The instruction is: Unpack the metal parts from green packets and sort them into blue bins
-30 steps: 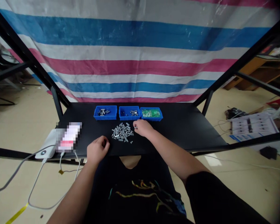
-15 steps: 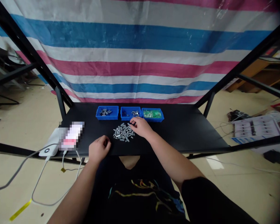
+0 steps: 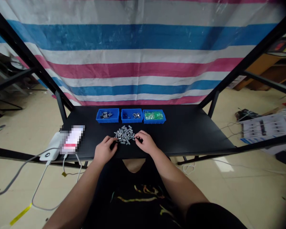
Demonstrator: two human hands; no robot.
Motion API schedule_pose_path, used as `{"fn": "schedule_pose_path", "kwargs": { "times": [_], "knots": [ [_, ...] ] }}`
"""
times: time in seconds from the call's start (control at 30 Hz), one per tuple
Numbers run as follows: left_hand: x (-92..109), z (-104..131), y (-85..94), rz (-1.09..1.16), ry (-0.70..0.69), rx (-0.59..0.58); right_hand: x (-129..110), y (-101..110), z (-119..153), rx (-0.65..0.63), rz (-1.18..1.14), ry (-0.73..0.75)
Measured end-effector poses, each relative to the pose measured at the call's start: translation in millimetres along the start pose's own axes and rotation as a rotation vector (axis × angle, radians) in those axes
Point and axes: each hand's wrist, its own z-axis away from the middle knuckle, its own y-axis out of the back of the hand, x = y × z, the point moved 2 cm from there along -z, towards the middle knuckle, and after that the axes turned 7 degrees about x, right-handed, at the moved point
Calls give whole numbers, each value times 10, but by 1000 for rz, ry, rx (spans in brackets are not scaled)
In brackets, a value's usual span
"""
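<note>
A loose pile of grey cylindrical parts with shiny metal ends [image 3: 124, 135] lies on the black table, between my two hands. My left hand [image 3: 105, 150] rests at the pile's left edge, fingers reaching to the nearest parts and the thumb apart from them. At the right edge, my right hand [image 3: 146, 142] has thumb and fingertips drawn together by the outermost pieces; whatever is between them is too small to make out. Behind the pile stand three blue bins: a left bin [image 3: 107, 120] with grey parts, a middle bin [image 3: 132, 121] with small metal pieces, and a right bin [image 3: 154, 121] with green items.
A white power bank [image 3: 50, 149] and a pixelated phone [image 3: 72, 140] with cables lie at the left of the black table [image 3: 190, 133]. A striped sheet [image 3: 138, 70] hangs behind it. Black frame posts [image 3: 213, 103] rise at both sides.
My right hand has come back toward me from near the middle bin to the pile's right edge. My left hand has moved right and its fingers now reach the pile.
</note>
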Motion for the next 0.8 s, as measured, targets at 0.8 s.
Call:
{"fn": "schedule_pose_path", "kwargs": {
  "times": [0.8],
  "knots": [
    [454, -899, 488, 210, 158, 27, 71, 50, -34, 55, -85, -62]
  ]
}}
